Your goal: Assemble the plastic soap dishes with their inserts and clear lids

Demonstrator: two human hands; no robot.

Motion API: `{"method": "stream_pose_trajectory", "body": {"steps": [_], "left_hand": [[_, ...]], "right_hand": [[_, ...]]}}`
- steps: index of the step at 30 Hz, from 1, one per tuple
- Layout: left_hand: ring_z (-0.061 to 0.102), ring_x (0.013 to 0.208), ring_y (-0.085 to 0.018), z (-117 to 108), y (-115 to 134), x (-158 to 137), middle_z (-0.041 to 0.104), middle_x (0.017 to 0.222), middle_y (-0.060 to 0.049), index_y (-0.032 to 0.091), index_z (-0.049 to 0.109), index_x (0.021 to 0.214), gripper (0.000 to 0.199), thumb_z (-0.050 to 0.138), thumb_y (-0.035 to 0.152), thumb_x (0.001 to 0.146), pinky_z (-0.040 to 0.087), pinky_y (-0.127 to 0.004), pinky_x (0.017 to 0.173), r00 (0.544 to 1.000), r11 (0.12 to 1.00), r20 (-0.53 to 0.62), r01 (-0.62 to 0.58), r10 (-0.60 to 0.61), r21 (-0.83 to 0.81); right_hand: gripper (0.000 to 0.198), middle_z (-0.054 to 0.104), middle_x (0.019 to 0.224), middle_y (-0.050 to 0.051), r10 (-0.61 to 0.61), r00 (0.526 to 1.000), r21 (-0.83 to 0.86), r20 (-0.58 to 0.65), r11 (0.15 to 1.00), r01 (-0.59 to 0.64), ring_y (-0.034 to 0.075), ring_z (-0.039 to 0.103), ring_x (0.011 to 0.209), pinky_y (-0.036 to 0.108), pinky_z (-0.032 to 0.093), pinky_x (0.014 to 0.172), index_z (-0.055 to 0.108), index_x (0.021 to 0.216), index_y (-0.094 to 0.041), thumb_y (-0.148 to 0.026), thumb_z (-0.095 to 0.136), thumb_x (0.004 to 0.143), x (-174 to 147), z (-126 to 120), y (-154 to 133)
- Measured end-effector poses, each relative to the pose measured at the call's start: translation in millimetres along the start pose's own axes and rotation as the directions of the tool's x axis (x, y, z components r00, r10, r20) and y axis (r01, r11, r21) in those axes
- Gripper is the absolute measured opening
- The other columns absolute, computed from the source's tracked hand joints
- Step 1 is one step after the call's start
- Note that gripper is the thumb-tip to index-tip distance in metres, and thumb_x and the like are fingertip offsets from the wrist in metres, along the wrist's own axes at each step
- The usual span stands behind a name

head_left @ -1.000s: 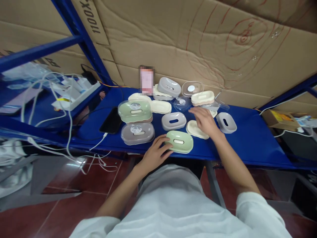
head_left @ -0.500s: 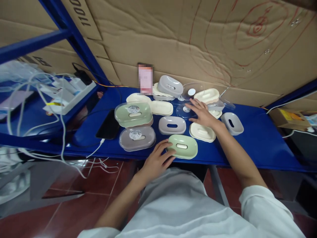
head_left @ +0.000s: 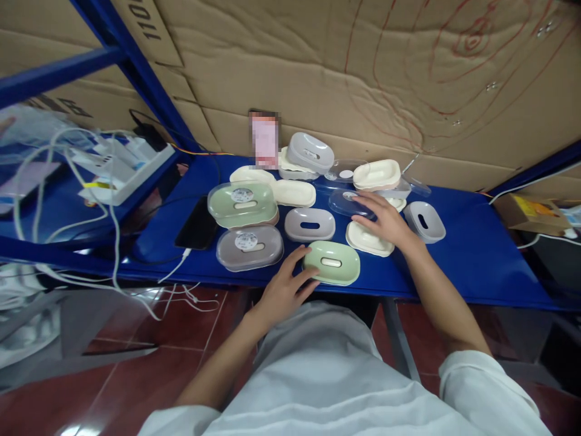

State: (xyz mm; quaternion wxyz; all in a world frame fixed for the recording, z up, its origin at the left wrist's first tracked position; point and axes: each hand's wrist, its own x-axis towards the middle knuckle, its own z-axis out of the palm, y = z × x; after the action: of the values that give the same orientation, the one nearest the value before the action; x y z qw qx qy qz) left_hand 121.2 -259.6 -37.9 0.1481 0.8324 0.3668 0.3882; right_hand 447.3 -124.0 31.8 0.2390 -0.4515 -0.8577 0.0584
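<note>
Green dish (head_left: 345, 269) w/ L hand (head_left: 285, 287) on it, R hand (head_left: 390, 221) at clear lid (head_left: 342, 204)

Green dish sits at near edge of blue table (head_left: 481, 248), in front of person, slotted top up, cream strip showing thru slot. L hand: fingers spread, tips on dish's left end, looks like light steadying, not a tight grip. R hand: reached fwd, thumb & fingers apart at lid's right end; can't tell if actually pinching, contact blurry. Clear lid is further back, w/ white sticker partly hidden by fingers.

Step in hand (my read): L steadies dish, R gets at lid. Shifting the lid would call for R fingers set on its rim & a lift high enough to pass what's nearby; L only needs to hold dish put.

In the way: cream tray (head_left: 372, 246) right below R hand, near dish's far right side. Grey slotted dish (head_left: 324, 229) just beyond green dish, a bit left. Behind lid: 2nd clear lid (head_left: 333, 171) & cream dish (head_left: 376, 174) on a stack, tight spacing.

Others: lidded green box (head_left: 256, 215) and lidded grey box (head_left: 267, 251) to left; black phone (head_left: 195, 224) past them w/ white cable (head_left: 175, 266); upright phone (head_left: 265, 139) at back, screen pixelated.
</note>
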Motion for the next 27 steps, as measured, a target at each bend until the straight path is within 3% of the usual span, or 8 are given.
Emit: {"method": "stream_pose_trajectory", "body": {"steps": [4,9,13,18,24,27], "left_hand": [[0.053,0.151,-0.031,0.0,0.4,-0.9,0.043,0.167,-0.015,0.030,0.055,0.147,0.049,0.071,0.024,0.101,0.055,-0.050,0.119,0.998,0.995,0.009,0.069,-0.068,-0.066],[0.044,0.158,-0.033,-0.5,0.6,1.7,0.037,0.172,-0.018,0.034,0.025,0.169,0.083,0.072,0.030,0.101,0.052,-0.052,0.121,0.994,0.991,0.031,0.111,-0.109,-0.075],[0.045,0.157,-0.032,-0.3,0.5,2.9,0.040,0.172,-0.016,0.035,0.026,0.169,0.082,0.071,0.032,0.101,0.051,-0.051,0.121,0.994,0.993,0.030,0.110,-0.109,-0.042],[0.047,0.156,-0.030,-0.3,-1.5,1.8,0.041,0.171,-0.015,0.034,0.039,0.164,0.069,0.069,0.032,0.103,0.050,-0.049,0.123,0.995,0.995,0.041,0.094,-0.093,-0.033],[0.048,0.155,-0.031,0.5,-4.2,3.1,0.045,0.169,-0.013,0.034,0.044,0.161,0.069,0.074,0.034,0.099,0.051,-0.050,0.122,0.984,0.987,0.086,0.158,-0.156,-0.025],[0.052,0.152,-0.031,3.6,-5.0,0.6,0.049,0.165,-0.014,0.034,0.047,0.159,0.067,0.075,0.033,0.099,0.052,-0.053,0.121,0.989,0.990,0.047,0.139,-0.138,-0.012]], "right_hand": [[0.063,0.054,0.163,0.008,0.010,0.999,0.020,-0.050,1.000,-0.009,0.035,0.050,0.152,0.061,0.044,0.125,0.049,0.162,-0.034,-0.052,0.062,0.104,-49.2,2.9,-39.4],[0.066,0.042,0.172,0.005,-0.009,1.000,0.052,-0.016,0.999,0.010,0.035,0.037,0.161,0.063,0.041,0.128,0.042,0.165,-0.038,-0.038,0.066,0.103,-104.5,40.5,-98.7],[0.070,0.041,0.172,0.009,-0.037,0.998,0.003,-0.054,0.999,0.037,0.037,0.034,0.162,0.064,0.043,0.126,0.038,0.168,-0.036,-0.037,0.067,0.104,-110.6,57.0,-120.4],[0.078,0.045,0.169,0.014,-0.080,0.996,-0.076,-0.050,0.994,0.076,0.038,0.032,0.163,0.064,0.045,0.125,0.033,0.170,-0.035,-0.040,0.070,0.101,-109.6,58.0,-120.1],[0.080,0.043,0.170,0.014,-0.084,0.993,-0.077,-0.078,0.994,0.078,0.039,0.031,0.163,0.064,0.046,0.124,0.032,0.170,-0.035,-0.036,0.071,0.101,-112.0,61.1,-121.5],[0.083,0.044,0.170,0.015,-0.100,0.991,-0.071,-0.088,0.993,0.094,0.039,0.031,0.163,0.065,0.047,0.123,0.027,0.172,-0.035,-0.037,0.071,0.101,-113.6,62.1,-120.3]]}}
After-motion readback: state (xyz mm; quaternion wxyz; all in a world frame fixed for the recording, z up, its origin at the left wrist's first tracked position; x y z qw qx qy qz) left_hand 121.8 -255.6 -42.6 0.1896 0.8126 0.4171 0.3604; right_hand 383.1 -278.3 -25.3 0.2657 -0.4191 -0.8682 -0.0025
